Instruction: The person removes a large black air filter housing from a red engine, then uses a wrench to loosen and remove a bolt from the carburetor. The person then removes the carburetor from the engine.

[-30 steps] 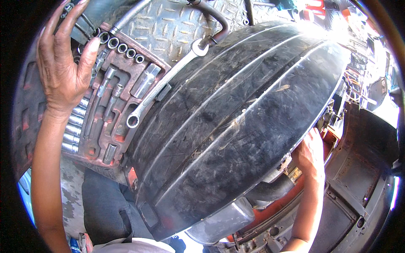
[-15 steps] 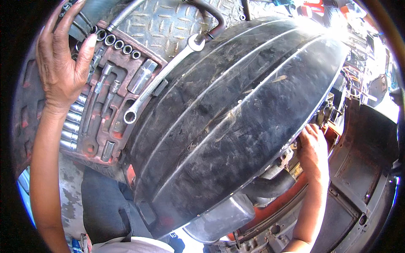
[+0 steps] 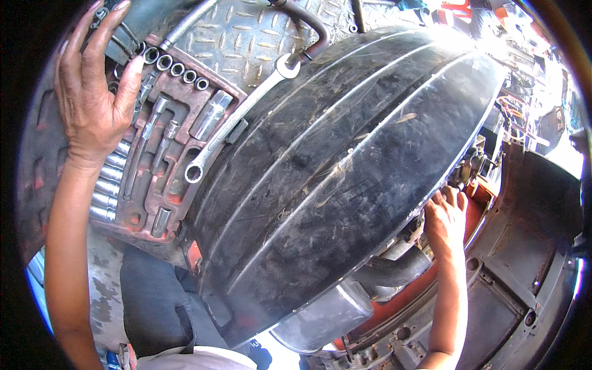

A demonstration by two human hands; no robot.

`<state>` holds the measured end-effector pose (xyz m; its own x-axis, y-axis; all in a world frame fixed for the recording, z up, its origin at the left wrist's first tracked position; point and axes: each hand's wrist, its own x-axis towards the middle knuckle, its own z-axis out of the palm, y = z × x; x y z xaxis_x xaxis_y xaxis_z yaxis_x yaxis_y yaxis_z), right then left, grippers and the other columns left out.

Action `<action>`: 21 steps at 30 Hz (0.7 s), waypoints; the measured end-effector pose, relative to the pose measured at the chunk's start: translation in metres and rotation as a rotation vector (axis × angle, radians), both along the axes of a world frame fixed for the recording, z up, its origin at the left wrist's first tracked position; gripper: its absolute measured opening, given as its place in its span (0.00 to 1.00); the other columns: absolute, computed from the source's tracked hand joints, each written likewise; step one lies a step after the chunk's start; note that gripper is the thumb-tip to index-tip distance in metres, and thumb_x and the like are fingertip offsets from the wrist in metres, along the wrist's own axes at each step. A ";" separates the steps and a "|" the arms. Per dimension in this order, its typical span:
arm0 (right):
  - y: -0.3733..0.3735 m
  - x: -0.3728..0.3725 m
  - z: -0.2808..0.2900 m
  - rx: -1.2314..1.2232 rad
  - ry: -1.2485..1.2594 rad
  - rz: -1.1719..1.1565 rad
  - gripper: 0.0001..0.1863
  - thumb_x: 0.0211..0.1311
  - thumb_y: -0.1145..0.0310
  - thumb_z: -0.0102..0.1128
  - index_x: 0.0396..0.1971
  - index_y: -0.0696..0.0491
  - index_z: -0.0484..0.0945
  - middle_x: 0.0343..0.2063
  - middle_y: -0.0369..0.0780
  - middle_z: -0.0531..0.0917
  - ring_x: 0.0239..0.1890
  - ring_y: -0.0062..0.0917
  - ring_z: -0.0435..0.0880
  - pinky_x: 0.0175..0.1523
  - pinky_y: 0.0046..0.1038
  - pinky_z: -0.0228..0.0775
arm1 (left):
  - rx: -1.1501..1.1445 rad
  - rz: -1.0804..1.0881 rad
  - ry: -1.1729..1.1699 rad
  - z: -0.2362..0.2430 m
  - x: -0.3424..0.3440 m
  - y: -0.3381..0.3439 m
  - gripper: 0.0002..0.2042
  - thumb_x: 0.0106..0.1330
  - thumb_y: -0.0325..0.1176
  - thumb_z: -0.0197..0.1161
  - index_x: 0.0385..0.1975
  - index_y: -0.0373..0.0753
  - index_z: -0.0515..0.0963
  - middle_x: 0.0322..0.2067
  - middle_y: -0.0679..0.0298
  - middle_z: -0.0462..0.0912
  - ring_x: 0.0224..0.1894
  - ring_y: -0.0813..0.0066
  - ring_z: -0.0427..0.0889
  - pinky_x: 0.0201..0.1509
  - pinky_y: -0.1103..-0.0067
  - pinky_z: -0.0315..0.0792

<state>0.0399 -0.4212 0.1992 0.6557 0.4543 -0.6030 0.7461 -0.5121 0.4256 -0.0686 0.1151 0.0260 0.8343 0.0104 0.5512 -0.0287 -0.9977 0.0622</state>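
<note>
My left hand (image 3: 95, 92) is raised with fingers stretched out over the left part of an open red-grey socket case (image 3: 176, 213), which holds sockets, extensions and bars. A long combination wrench (image 3: 240, 120) lies across the case's right edge, beside a large black, ribbed curved panel (image 3: 336, 191). My right hand (image 3: 445, 222) is at that panel's right edge, fingers curled among small metal parts (image 3: 475, 166) just beyond it; what they grip is too small or hidden to make out. A dark curved pipe (image 3: 401, 268) runs below that hand.
Behind the case is metal tread plate (image 3: 240, 37) with a bent dark tube (image 3: 311, 28). A silver canister-like part (image 3: 320, 317) lies under the panel. A rusty dark metal body structure (image 3: 524, 234) fills the right side. Bright, cluttered equipment shows at the top right. My jeans (image 3: 154, 302) show at lower left.
My right hand has shifted slightly along the panel's edge, its fingers rising and curling more visibly over the parts there. My left hand stays spread in about the same place.
</note>
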 end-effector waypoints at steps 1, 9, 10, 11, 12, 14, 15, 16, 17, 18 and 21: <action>-0.002 -0.002 0.001 0.035 -0.022 0.026 0.11 0.60 0.70 0.59 0.40 0.45 0.86 0.40 0.36 0.85 0.57 0.34 0.79 0.69 0.48 0.60 | -0.006 0.002 0.000 0.000 0.000 -0.001 0.31 0.73 0.39 0.67 0.74 0.45 0.66 0.72 0.58 0.69 0.73 0.57 0.66 0.76 0.63 0.60; 0.015 -0.019 0.023 0.104 0.015 0.105 0.14 0.61 0.71 0.62 0.47 0.49 0.80 0.39 0.39 0.84 0.56 0.35 0.81 0.74 0.49 0.57 | -0.024 0.023 0.002 -0.001 -0.001 -0.004 0.32 0.72 0.39 0.68 0.75 0.46 0.65 0.73 0.58 0.68 0.73 0.57 0.66 0.76 0.62 0.60; 0.021 -0.017 0.027 0.122 0.013 0.033 0.13 0.61 0.72 0.62 0.47 0.49 0.80 0.39 0.39 0.84 0.55 0.35 0.81 0.72 0.48 0.58 | -0.024 0.023 0.000 -0.002 -0.001 -0.003 0.32 0.72 0.39 0.68 0.75 0.46 0.65 0.72 0.58 0.68 0.73 0.57 0.66 0.76 0.63 0.60; 0.027 -0.014 0.031 0.141 0.009 -0.024 0.13 0.62 0.72 0.61 0.46 0.49 0.79 0.39 0.40 0.83 0.53 0.36 0.81 0.70 0.47 0.60 | -0.023 0.022 -0.004 -0.002 -0.001 -0.003 0.32 0.72 0.39 0.68 0.75 0.46 0.65 0.72 0.58 0.68 0.73 0.58 0.66 0.76 0.63 0.60; 0.034 -0.011 0.033 0.155 0.003 -0.084 0.12 0.63 0.73 0.61 0.46 0.50 0.79 0.38 0.40 0.83 0.52 0.37 0.81 0.68 0.45 0.61 | -0.020 0.025 -0.001 -0.002 -0.001 -0.003 0.32 0.72 0.39 0.68 0.75 0.46 0.65 0.72 0.58 0.68 0.73 0.58 0.66 0.76 0.63 0.60; 0.046 -0.002 0.031 0.247 0.004 -0.144 0.09 0.63 0.74 0.61 0.43 0.52 0.79 0.37 0.42 0.83 0.46 0.38 0.81 0.62 0.42 0.63 | -0.011 0.027 0.002 -0.001 -0.001 -0.003 0.32 0.72 0.39 0.68 0.75 0.46 0.65 0.72 0.58 0.68 0.73 0.58 0.66 0.76 0.63 0.60; 0.051 0.004 0.030 0.270 0.006 -0.166 0.09 0.63 0.74 0.60 0.43 0.52 0.79 0.37 0.42 0.83 0.46 0.39 0.81 0.61 0.42 0.64 | -0.014 0.025 0.001 -0.001 -0.001 -0.003 0.32 0.72 0.39 0.67 0.75 0.46 0.65 0.72 0.58 0.68 0.73 0.58 0.66 0.76 0.63 0.60; 0.055 0.009 0.028 0.282 0.011 -0.188 0.08 0.64 0.75 0.59 0.43 0.52 0.79 0.36 0.42 0.83 0.45 0.39 0.81 0.60 0.42 0.65 | -0.018 0.024 0.002 -0.001 -0.001 -0.003 0.32 0.72 0.39 0.67 0.75 0.46 0.65 0.73 0.58 0.68 0.73 0.58 0.66 0.76 0.63 0.60; 0.058 0.013 0.027 0.256 0.003 -0.187 0.08 0.65 0.75 0.58 0.42 0.53 0.78 0.37 0.43 0.84 0.45 0.41 0.81 0.57 0.42 0.66 | -0.021 0.024 0.003 -0.001 -0.001 -0.003 0.32 0.72 0.39 0.67 0.75 0.46 0.65 0.73 0.58 0.68 0.73 0.58 0.66 0.76 0.63 0.60; 0.061 0.015 0.024 0.282 0.004 -0.175 0.07 0.65 0.75 0.59 0.42 0.53 0.78 0.37 0.44 0.84 0.45 0.41 0.81 0.56 0.42 0.66 | -0.024 0.023 0.005 -0.001 -0.001 -0.003 0.32 0.72 0.39 0.67 0.75 0.46 0.65 0.73 0.58 0.68 0.73 0.58 0.66 0.76 0.63 0.59; 0.061 0.019 0.015 0.319 -0.002 -0.112 0.08 0.65 0.74 0.59 0.43 0.55 0.77 0.38 0.45 0.83 0.44 0.43 0.80 0.54 0.42 0.67 | -0.023 0.007 0.022 -0.001 -0.002 0.001 0.32 0.73 0.39 0.67 0.75 0.46 0.65 0.73 0.57 0.67 0.73 0.58 0.66 0.76 0.62 0.59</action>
